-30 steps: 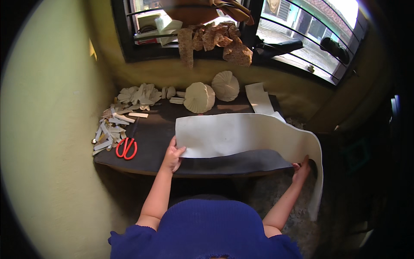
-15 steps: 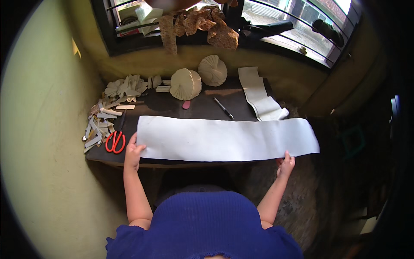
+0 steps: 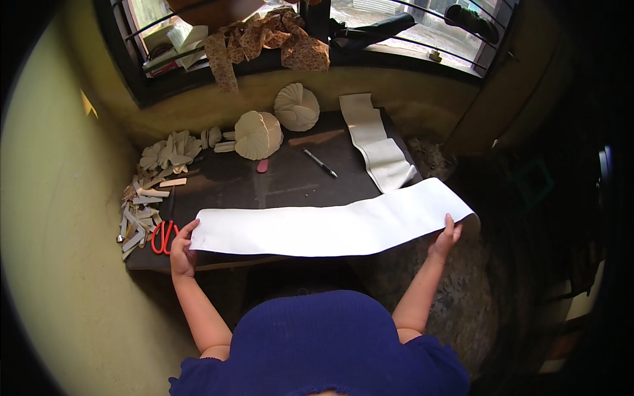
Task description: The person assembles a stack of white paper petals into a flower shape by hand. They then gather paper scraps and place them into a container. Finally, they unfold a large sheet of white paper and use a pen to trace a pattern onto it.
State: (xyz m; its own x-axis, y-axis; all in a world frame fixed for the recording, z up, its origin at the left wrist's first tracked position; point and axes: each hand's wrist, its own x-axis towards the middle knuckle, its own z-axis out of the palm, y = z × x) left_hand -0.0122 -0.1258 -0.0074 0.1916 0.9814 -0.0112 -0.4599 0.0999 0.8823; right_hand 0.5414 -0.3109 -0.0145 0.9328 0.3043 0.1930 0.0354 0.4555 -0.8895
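While the left hand [image 3: 183,249] and right hand [image 3: 444,243] held a long white strip [image 3: 310,231], cut pieces and tools lay around it

As the strip spanned the near side of the dark table [image 3: 224,191], the left hand pinched its left end, the thumb side uppermost. The right hand gripped the near edge toward the right end, where the material bent over just past the fingers and hung beyond the table, above the floor [image 3: 456,297]. Whether its underside touched the table could not be told.

Close by the left hand lay scissors [image 3: 158,239] with red handles, partly covered by that hand, their dark blades pointing to the far side. A heap of narrow offcuts [image 3: 139,221] crowded the left edge, near the pale wall [image 3: 59,231], and petal-shaped pieces [image 3: 170,152] were piled behind it. Two round, fanned stacks stood at the far side: one stack [image 3: 256,135] nearer, the other [image 3: 297,107] farther and to the right. Before the nearer one lay a small pink piece [image 3: 263,165], and a pen [image 3: 319,163] lay to the right of that. At the far right, a folded pale strip [image 3: 382,155] took up the corner, its near end just beyond the held one. Patterned cloth [image 3: 304,51] hung at the barred window [image 3: 318,20].
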